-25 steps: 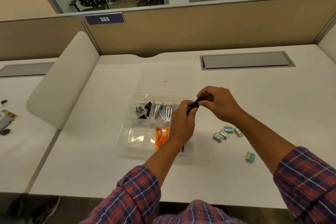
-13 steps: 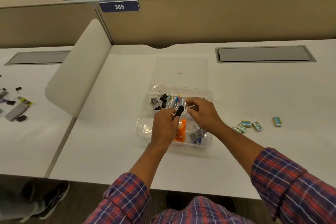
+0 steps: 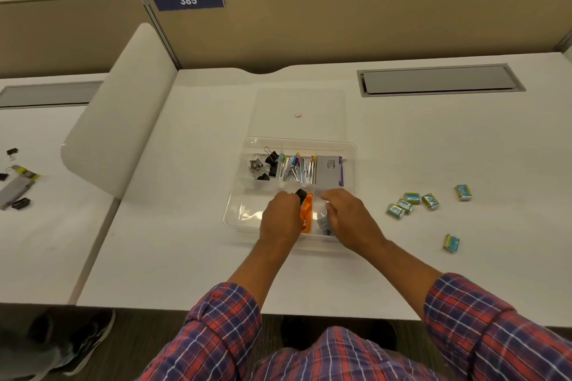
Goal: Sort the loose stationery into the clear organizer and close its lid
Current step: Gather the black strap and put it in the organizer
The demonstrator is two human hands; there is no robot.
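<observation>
The clear organizer [image 3: 244, 147] sits mid-desk, its lid [image 3: 298, 102] lying flat behind it. The back compartments hold black binder clips [image 3: 263, 165], coloured clips [image 3: 295, 168] and a grey-and-purple card pack [image 3: 329, 172]. An orange item [image 3: 307, 215] lies in the front middle compartment. My left hand [image 3: 280, 219] grips a small black item [image 3: 301, 195] just above the orange one. My right hand [image 3: 351, 218] reaches into the front right compartment with its fingers curled against a small grey item [image 3: 323, 223]; its grasp is hidden. Several blue-green packets [image 3: 411, 198] lie loose on the desk to the right.
A rounded white divider [image 3: 123, 108] stands to the left, and the neighbouring desk beyond it carries black clips and a grey box [image 3: 17, 187]. A grey cable hatch [image 3: 439, 80] sits at the back right. A beige partition closes off the back. A shoe [image 3: 83, 346] shows under the desk.
Both hands came apart and dropped from above the tray into its front compartments. The left kept the black item, and the right moved to the front right compartment.
</observation>
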